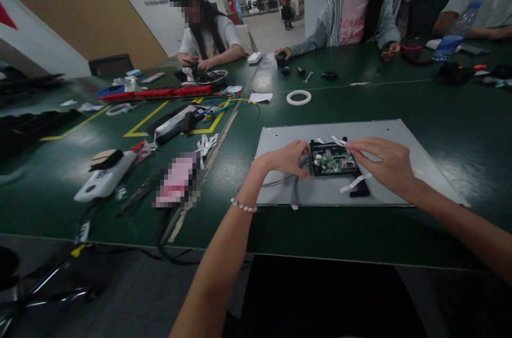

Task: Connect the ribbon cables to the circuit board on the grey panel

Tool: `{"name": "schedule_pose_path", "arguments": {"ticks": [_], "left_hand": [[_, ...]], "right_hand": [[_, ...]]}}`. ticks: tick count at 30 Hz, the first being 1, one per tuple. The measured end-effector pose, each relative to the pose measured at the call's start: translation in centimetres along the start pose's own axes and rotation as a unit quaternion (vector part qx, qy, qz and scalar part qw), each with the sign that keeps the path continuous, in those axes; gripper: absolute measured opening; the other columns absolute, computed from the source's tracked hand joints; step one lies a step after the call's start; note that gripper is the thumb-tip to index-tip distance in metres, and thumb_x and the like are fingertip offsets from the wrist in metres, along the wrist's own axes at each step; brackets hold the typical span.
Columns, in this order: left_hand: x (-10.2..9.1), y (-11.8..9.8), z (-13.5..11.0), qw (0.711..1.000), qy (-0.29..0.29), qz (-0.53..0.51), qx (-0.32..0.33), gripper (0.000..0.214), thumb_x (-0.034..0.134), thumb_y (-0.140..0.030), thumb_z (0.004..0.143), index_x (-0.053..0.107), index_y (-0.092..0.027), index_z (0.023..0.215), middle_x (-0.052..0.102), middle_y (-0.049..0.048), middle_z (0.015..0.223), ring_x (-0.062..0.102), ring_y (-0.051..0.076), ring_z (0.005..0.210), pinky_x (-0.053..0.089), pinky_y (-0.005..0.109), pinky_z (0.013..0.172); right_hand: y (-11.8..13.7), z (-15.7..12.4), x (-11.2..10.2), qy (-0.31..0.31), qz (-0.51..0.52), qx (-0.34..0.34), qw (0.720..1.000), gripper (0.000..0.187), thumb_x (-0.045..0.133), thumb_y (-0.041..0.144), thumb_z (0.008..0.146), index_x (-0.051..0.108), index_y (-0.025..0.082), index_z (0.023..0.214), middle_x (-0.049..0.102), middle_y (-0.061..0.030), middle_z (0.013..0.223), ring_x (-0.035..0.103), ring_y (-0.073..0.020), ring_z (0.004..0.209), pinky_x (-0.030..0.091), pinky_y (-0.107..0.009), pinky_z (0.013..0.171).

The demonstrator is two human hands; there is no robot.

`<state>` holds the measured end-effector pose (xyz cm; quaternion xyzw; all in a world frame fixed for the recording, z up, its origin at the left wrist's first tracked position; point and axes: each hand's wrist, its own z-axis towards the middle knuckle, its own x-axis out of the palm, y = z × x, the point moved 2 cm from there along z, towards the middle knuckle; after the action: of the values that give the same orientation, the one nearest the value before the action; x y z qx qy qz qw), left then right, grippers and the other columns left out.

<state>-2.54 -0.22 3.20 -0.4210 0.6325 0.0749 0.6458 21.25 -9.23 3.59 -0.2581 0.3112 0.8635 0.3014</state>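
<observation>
A green circuit board (334, 163) in a black frame lies on a flat grey-white panel (392, 138). My left hand (287, 159) curls at the frame's left side, its fingers round a grey cable (295, 191) that hangs toward the panel's near edge. Between thumb and fingertips, my right hand (386, 162) pinches a strip of white tape (339, 141) over the board's upper right corner. Another white tape strip (356, 183) slants below that hand, beside a black bracket piece (360, 187).
Beyond the panel lies a white tape roll (298, 97). On the left are a pink phone-like item (177, 179), a white device (104, 175) and a black-and-white device (180, 123). Co-workers sit across the green table (304, 228), near a wrench (308, 77) and a bottle (456, 34).
</observation>
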Motion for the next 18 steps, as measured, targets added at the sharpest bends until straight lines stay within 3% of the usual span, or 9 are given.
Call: {"name": "schedule_pose_path", "arguments": {"ticks": [7, 10, 14, 18], "left_hand": [[-0.8, -0.8, -0.8, 0.997, 0.027, 0.034, -0.07, 0.01, 0.061, -0.026, 0.065, 0.061, -0.02, 0.073, 0.061, 0.0016, 0.067, 0.053, 0.015, 0.06, 0.039, 0.025, 0.058], [-0.9, -2.5, -1.6, 0.988, 0.056, 0.092, -0.107, 0.011, 0.061, -0.029, 0.066, 0.061, -0.019, 0.061, 0.059, 0.0038, 0.057, 0.054, 0.017, 0.056, 0.04, 0.027, 0.056], [-0.6, -4.4, -2.3, 0.965, 0.063, 0.183, -0.174, 0.019, 0.057, -0.027, 0.073, 0.07, -0.014, 0.074, 0.068, 0.0176, 0.074, 0.064, 0.029, 0.069, 0.044, 0.034, 0.061], [0.1, -5.3, -2.0, 0.95, 0.059, 0.225, -0.208, 0.026, 0.052, -0.017, 0.074, 0.072, -0.013, 0.091, 0.071, 0.0202, 0.086, 0.067, 0.03, 0.08, 0.047, 0.035, 0.065]], "right_hand": [[0.3, -0.1, 0.9, 0.023, 0.005, 0.002, 1.0, 0.024, 0.051, 0.026, 0.092, 0.069, 0.026, 0.108, 0.068, -0.0021, 0.108, 0.064, -0.0191, 0.097, 0.05, -0.039, 0.089], [0.2, -0.4, 1.2, 0.023, 0.009, -0.003, 1.0, 0.025, 0.051, 0.025, 0.092, 0.069, 0.026, 0.109, 0.067, -0.0019, 0.109, 0.063, -0.019, 0.098, 0.05, -0.039, 0.09], [0.0, -0.6, 1.4, 0.013, 0.004, 0.005, 1.0, 0.023, 0.052, 0.026, 0.092, 0.069, 0.026, 0.107, 0.068, -0.0022, 0.107, 0.064, -0.019, 0.097, 0.051, -0.039, 0.089], [0.0, -0.4, 1.2, -0.007, 0.004, 0.008, 1.0, 0.022, 0.053, 0.025, 0.091, 0.069, 0.025, 0.106, 0.068, -0.0021, 0.105, 0.064, -0.0187, 0.096, 0.052, -0.038, 0.086]]}}
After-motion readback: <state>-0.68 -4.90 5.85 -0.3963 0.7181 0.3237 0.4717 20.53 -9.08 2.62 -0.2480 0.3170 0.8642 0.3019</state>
